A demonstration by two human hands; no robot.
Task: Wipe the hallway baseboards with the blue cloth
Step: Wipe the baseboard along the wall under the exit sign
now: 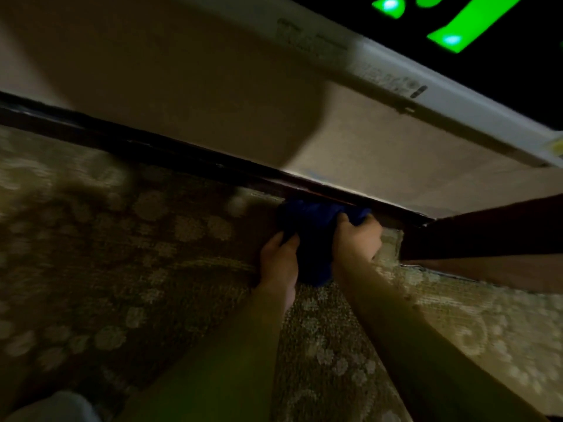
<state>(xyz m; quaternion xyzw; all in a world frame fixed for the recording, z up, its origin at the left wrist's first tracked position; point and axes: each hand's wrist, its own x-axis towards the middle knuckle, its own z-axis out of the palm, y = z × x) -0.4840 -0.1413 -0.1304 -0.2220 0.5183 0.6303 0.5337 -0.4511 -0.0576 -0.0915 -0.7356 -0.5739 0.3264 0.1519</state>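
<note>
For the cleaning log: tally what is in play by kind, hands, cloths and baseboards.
Hands: 2, left hand and right hand, both gripping the cloth
Cloths: 1, blue cloth against the baseboard
Baseboards: 1, dark baseboard
Total: 4

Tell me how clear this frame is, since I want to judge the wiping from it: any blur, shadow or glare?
Head view: dim overall, with motion blur smearing the patterned carpet; a broad shadow darkens the wall at left; green lights blow out at top right; wide-angle distortion bends the dark baseboard; the blue cloth, gripped by the left hand and right hand, reads nearly black.
</note>
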